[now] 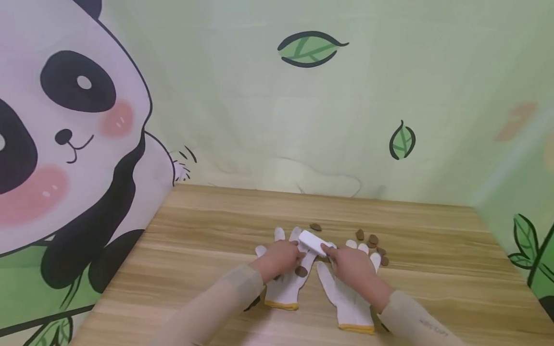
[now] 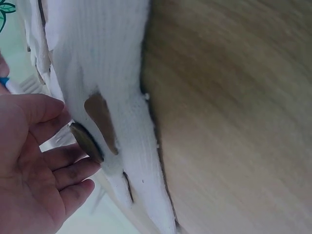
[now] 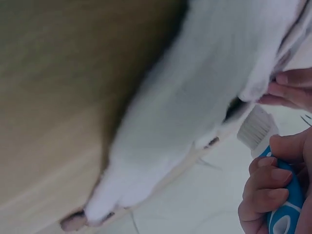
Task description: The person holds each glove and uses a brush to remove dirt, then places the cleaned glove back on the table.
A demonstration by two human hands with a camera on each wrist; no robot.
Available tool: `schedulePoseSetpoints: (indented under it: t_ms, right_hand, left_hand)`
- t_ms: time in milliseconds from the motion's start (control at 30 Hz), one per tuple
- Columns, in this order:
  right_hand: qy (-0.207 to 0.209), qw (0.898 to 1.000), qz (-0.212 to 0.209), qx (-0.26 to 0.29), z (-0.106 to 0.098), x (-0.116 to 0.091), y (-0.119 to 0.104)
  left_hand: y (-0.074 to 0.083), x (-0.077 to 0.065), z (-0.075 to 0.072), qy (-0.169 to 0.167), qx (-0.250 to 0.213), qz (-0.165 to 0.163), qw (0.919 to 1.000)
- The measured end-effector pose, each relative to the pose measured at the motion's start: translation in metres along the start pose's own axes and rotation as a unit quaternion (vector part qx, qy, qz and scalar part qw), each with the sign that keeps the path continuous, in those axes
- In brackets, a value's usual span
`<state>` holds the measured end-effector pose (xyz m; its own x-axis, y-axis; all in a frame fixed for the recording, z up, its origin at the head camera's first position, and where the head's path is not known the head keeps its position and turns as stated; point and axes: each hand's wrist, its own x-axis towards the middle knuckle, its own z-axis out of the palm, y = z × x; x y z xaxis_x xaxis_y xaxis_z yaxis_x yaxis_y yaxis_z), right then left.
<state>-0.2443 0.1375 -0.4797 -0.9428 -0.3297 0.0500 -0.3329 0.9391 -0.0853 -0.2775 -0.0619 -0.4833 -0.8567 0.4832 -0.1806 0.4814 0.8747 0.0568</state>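
Observation:
Two white knitted gloves with yellow cuffs lie flat on the table: a left-side glove point(image 1: 283, 293) and a right-side glove point(image 1: 355, 312). My right hand point(image 1: 355, 266) grips a brush point(image 1: 312, 242) with a white head; the right wrist view shows its blue handle point(image 3: 287, 204) and white bristles point(image 3: 255, 129). The brush head is over the left-side glove's fingers. Over that same glove, my left hand point(image 1: 279, 259) appears to pinch the fabric near its fingers. A flat brown piece point(image 1: 301, 272) lies on the glove, and another brown piece point(image 2: 87, 141) is beside my left fingertips.
Several small brown pieces point(image 1: 373, 239) lie on the wood-grain table point(image 1: 207, 250) beyond the right-side glove's fingertips. A single brown piece point(image 1: 316, 227) sits farther back. Green wall sheeting point(image 1: 242, 120) with a printed panda point(image 1: 78, 120) stands behind and at the sides.

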Motion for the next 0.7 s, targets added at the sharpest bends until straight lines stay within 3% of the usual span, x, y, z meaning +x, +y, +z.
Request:
schedulePoseSetpoints:
  t_ms: [400, 700]
  right_hand:
    - [0.036, 0.999, 0.002, 0.026, 0.015, 0.013, 0.008]
    - [0.019, 0.998, 0.027, 0.051, 0.017, 0.017, 0.009]
  left_hand:
    - [-0.002, 0.006, 0.004, 0.008, -0.008, -0.006, 0.9999]
    - [-0.001, 0.006, 0.008, 0.017, -0.007, -0.01, 0.9998]
